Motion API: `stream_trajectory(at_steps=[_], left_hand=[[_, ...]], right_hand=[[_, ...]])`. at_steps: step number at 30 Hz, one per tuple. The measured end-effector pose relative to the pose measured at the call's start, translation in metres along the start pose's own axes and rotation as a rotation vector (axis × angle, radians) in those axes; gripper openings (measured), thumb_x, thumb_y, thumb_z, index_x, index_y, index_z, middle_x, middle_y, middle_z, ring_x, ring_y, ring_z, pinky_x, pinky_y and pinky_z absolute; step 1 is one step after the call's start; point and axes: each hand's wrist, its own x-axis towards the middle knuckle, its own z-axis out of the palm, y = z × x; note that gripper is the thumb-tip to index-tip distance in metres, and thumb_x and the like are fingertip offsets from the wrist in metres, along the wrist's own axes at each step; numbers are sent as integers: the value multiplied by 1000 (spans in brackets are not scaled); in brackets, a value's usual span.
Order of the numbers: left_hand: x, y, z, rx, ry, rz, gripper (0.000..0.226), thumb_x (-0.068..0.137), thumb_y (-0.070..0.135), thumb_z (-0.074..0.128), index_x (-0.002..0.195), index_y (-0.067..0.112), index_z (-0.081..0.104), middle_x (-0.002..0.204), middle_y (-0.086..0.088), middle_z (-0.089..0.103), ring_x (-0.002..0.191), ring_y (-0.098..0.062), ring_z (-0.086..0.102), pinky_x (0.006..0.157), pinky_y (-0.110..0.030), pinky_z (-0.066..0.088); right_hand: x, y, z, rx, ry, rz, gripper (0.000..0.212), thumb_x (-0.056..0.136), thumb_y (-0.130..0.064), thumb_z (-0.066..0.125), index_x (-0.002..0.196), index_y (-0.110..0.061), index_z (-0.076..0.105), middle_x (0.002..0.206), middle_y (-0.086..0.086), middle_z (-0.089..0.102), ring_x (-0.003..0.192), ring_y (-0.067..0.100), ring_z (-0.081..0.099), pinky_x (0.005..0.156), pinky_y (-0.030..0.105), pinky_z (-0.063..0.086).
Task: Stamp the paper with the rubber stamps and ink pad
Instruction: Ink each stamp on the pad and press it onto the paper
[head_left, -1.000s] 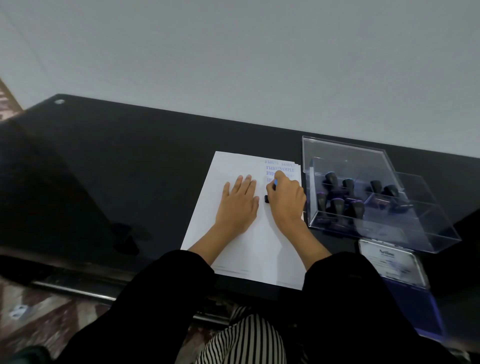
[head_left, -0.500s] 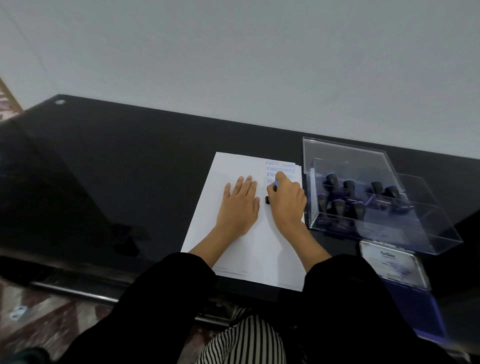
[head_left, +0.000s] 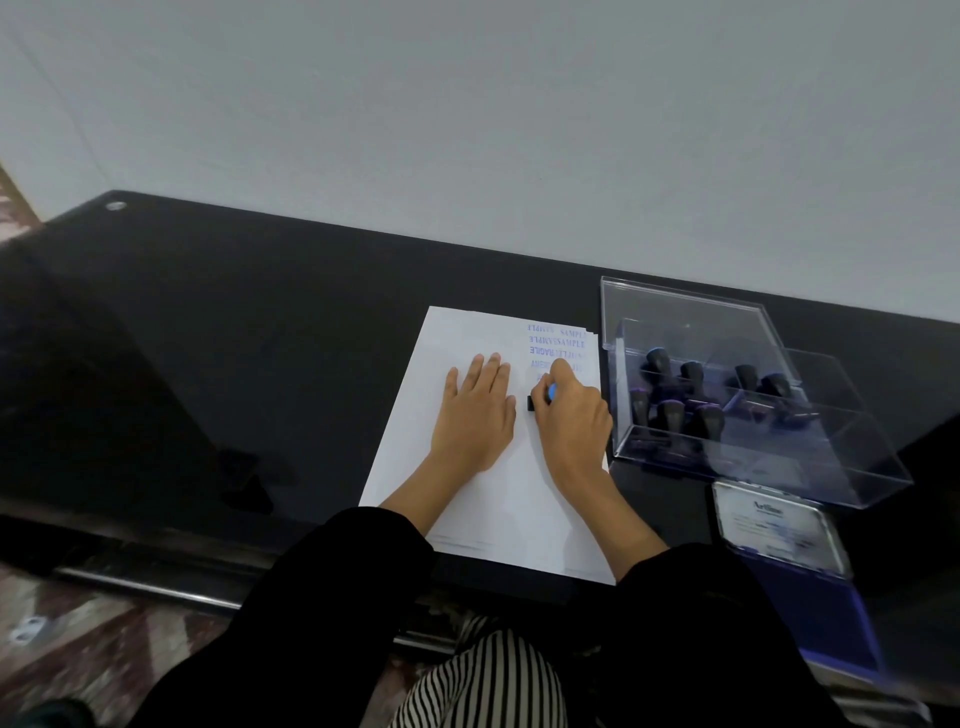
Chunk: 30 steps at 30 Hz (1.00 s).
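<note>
Centre frame: my left hand (head_left: 475, 410) lies flat, fingers spread, pinning the white paper sheet (head_left: 493, 499). My right hand (head_left: 569, 415) grips the black blue-topped rubber stamp (head_left: 540, 399) against it. I'd press straight down, evenly, then lift clean, judging smear the risk.

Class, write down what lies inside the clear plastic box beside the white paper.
Inside the clear plastic box, several dark round-handled rubber stamps stand handle-up. Their lettered faces point down and cannot be seen.
</note>
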Motion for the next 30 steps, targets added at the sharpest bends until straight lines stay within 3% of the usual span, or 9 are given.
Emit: stream_trajectory(at_steps=[5, 10, 14, 18, 22, 25, 27, 30], left_hand=[[0, 0, 1, -6, 6, -5, 51, 103, 29, 18, 150, 12, 9, 159, -3, 5, 147, -20, 1, 118, -38, 1], [1, 0, 0, -20, 21, -7, 51, 102, 30, 20, 150, 13, 11, 159, -2, 8, 147, -19, 3, 118, -37, 2], [0, -2, 0, -123, 40, -21, 49, 102, 26, 25, 148, 13, 19, 157, -2, 15, 146, -16, 8, 118, -35, 3], [1, -2, -6, -307, 108, -52, 43, 100, 15, 31, 142, 11, 33, 151, -4, 32, 142, -16, 24, 117, -30, 10], [3, 9, -19, -500, 192, -103, 38, 98, 7, 34, 135, 7, 43, 140, -7, 46, 128, -19, 43, 108, -23, 28], [9, 22, -26, -538, 223, -65, 36, 98, 6, 35, 132, 7, 45, 137, -8, 48, 123, -19, 47, 101, -18, 33], [14, 31, -30, -577, 231, -20, 34, 98, 8, 37, 130, 7, 47, 134, -8, 51, 119, -19, 50, 94, -13, 34], [23, 48, -38, -607, 206, 27, 33, 99, 12, 39, 131, 8, 45, 133, -7, 50, 120, -19, 50, 96, -16, 36]], right_hand=[[4, 0, 0, -25, -4, -3, 24, 99, -21, 38, 110, -4, 52, 89, 17, 65, 67, 23, 44, 59, 30, 32], [14, 2, -3, -29, -73, -47, 21, 99, -24, 38, 104, -7, 50, 93, 13, 66, 79, 28, 63, 68, 36, 49], [18, 9, -11, 103, -99, -62, 26, 96, -35, 48, 85, -11, 43, 78, 8, 59, 74, 26, 58, 62, 33, 42], [24, 9, -36, 370, 37, -30, 35, 92, -37, 54, 75, -8, 45, 58, -3, 43, 60, 18, 47, 57, 32, 40], [44, 6, -70, 441, 128, -46, 35, 93, -35, 50, 72, -7, 48, 58, -1, 43, 59, 17, 43, 55, 33, 38], [59, 15, -90, 398, 116, 1, 33, 91, -30, 47, 64, -16, 33, 57, -3, 36, 55, 14, 33, 50, 28, 26], [67, 26, -101, 364, 64, 36, 29, 91, -27, 44, 66, -18, 31, 59, -5, 34, 54, 12, 30, 50, 26, 23], [76, 43, -113, 314, -43, 72, 16, 94, -28, 42, 89, -14, 37, 67, -7, 40, 58, 10, 37, 51, 26, 26]])
